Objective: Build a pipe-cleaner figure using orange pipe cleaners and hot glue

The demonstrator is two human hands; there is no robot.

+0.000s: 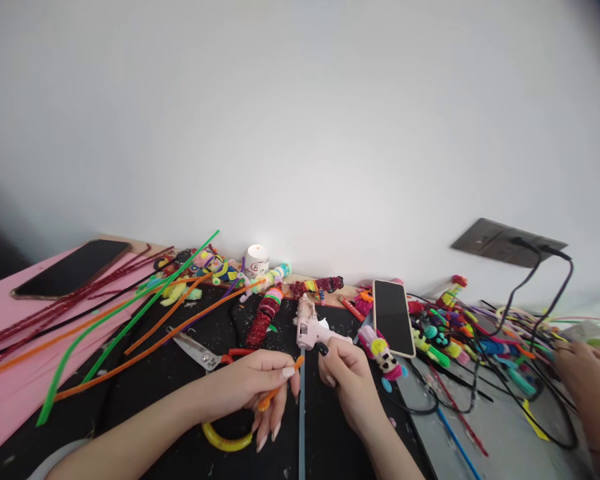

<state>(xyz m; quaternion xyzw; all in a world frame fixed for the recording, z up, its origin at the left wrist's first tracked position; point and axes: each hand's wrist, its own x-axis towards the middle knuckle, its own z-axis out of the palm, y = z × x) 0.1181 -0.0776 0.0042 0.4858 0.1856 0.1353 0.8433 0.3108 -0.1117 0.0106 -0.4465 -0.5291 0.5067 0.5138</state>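
Note:
My left hand (265, 383) pinches a short bent piece of orange pipe cleaner (266, 402) between thumb and fingers, its lower fingers hanging loose. Close by on the right, my right hand (347, 377) has its thumb and fingers closed; what they hold, if anything, is hidden. Just beyond it lies a pale pink glue gun (307, 333), its handle end partly behind that hand. A long translucent glue stick (303, 420) runs from the gun toward me. Scissors (200, 350) lie partly under my left wrist, with a yellow curved handle (225, 441) showing below it.
Long green pipe cleaners (130, 327) stick up at left near a dark phone (73, 268). A white cup (257, 259) stands by the wall. Another phone (394, 317) leans among fuzzy figures. Black cables (535, 327) hang from a wall socket (505, 240). Another person's hand (583, 380) is at far right.

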